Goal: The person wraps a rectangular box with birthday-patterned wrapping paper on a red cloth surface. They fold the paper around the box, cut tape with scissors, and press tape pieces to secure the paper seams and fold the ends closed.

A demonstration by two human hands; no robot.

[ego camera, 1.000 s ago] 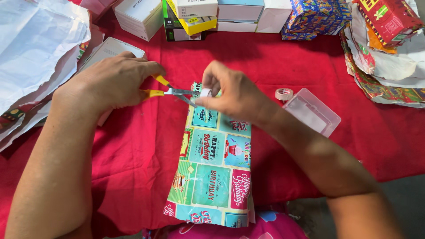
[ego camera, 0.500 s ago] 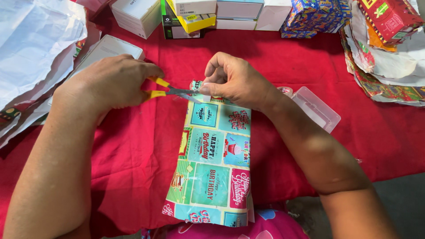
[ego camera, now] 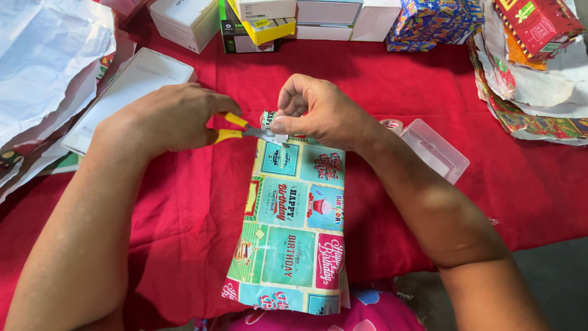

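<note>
Scissors (ego camera: 248,131) had shut since before, gripped in the left hand (ego camera: 168,116) at 9 o'clock of the right hand (ego camera: 318,113), which pinched tape (ego camera: 280,136) at the wrapped parcel (ego camera: 291,220)'s 12 o'clock end.

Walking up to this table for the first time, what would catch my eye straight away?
Most likely the bright wrapped parcel in patterned gift paper, lying lengthwise mid-table on the red cloth. At its far end the left hand works yellow-handled scissors against a bit of tape pinched by the right hand. Stacked boxes line the far edge.
</note>
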